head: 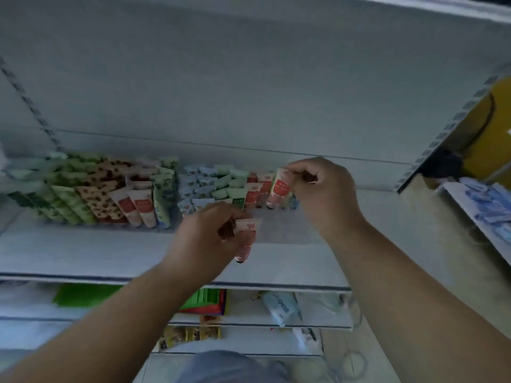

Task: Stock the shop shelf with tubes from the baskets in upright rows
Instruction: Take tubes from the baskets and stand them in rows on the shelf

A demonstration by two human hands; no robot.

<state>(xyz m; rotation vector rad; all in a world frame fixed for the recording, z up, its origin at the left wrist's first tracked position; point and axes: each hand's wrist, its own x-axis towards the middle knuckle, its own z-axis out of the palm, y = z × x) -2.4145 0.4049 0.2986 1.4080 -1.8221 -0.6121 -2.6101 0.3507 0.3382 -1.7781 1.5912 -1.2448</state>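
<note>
Both bare forearms reach up from below toward the white shelf (83, 252). Her left hand (210, 233) pinches a pink tube (246, 239) by its crimped end, cap hanging down above the shelf's front. Farther back, the right hand (323, 186) grips another pink tube (280, 189), standing it beside the upright rows of tubes (215, 189).

We reach both bare arms forward, left hand (210, 230) nearer, right hand (323, 186) farther, fingers curled and pinching.
</note>
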